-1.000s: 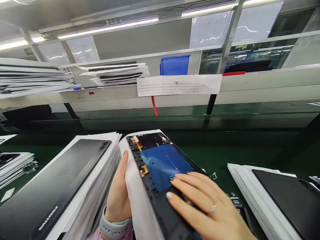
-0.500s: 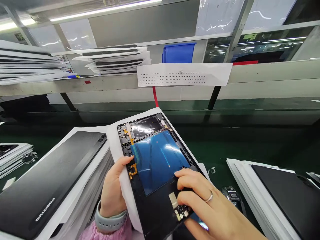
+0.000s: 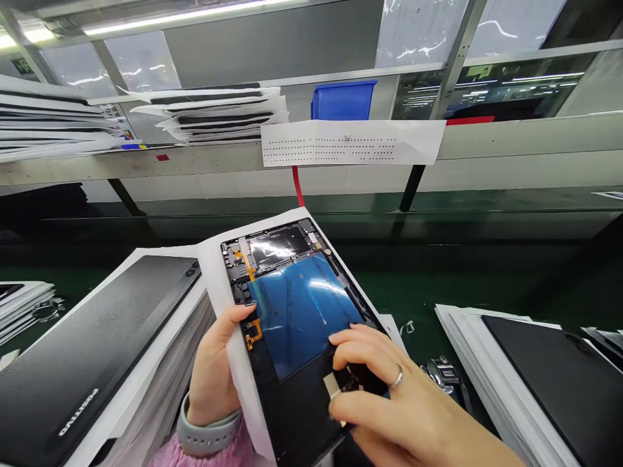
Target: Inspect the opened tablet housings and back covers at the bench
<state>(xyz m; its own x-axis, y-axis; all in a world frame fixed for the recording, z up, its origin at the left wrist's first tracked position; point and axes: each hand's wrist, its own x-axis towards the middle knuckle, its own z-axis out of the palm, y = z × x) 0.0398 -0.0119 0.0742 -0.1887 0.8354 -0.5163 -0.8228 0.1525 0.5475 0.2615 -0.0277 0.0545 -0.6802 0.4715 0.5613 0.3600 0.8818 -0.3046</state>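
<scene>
An opened tablet (image 3: pixel 296 311) with a blue film over its inside lies on a white sheet, tilted up toward me. My left hand (image 3: pixel 211 373) grips its left edge together with the sheet, thumb on the frame. My right hand (image 3: pixel 394 402) rests on the lower part of the tablet, its curled fingers pinching at a small component by a pale tab (image 3: pixel 332 386). What the fingers hold is too small to make out.
A stack of grey tablet back covers on white sheets (image 3: pixel 87 363) lies at the left, another stack (image 3: pixel 540 370) at the right. A dotted white paper (image 3: pixel 350 143) hangs from the shelf, with a blue bin (image 3: pixel 341 98) and stacked covers (image 3: pixel 214 117) above. A metal part (image 3: pixel 440 375) lies on the green belt.
The tablet has been tilted up and turned more toward me. My right hand went from lying flat on it to curling and pinching at its lower part.
</scene>
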